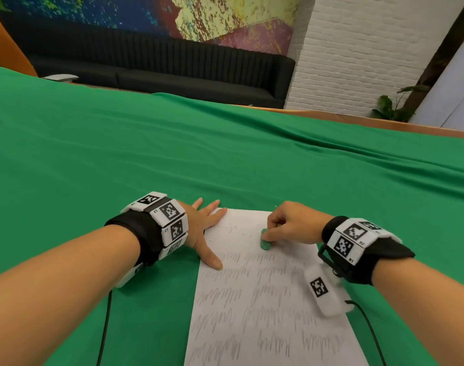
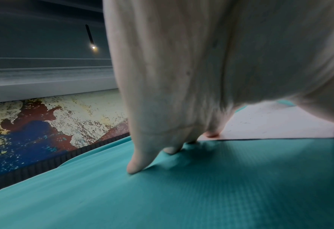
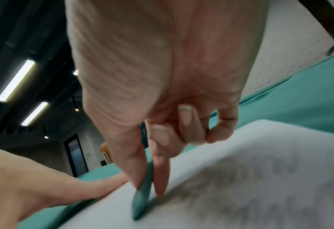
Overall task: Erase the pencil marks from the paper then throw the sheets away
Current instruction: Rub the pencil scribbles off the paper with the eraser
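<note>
Head view. Paper (image 1: 265, 299): one white sheet on the green cloth (image 1: 225, 154), long edge running away from the person; top strip cleared and dotted with eraser crumbs, rows of pencil marks (image 1: 252, 294) below it not yet rubbed out. Eraser (image 1: 265, 243): small, green, edge-on to the sheet at the boundary between cleared strip and first written row. Right hand (image 1: 291, 224): thumb and forefinger pinch the eraser, other fingers curled in. Left hand (image 1: 203, 228): fingers straight and spread, flat across the sheet's upper left corner and the cloth, holding nothing.

Left wrist view. Two fingertips (image 2: 136, 165) press on cloth, the rest land on the paper's edge (image 2: 270, 124). Advice: keep this pinning firm, and shift it down the sheet as the rows go, so the paper does not buckle.

Right wrist view. Eraser (image 3: 142, 196) stands narrow-side down between thumb and forefinger (image 3: 160, 175); writing to its right is blurred. Advice: short strokes away from the pinned corner, moderate pressure, row by row; most of the sheet remains, and binning comes only afterwards.
</note>
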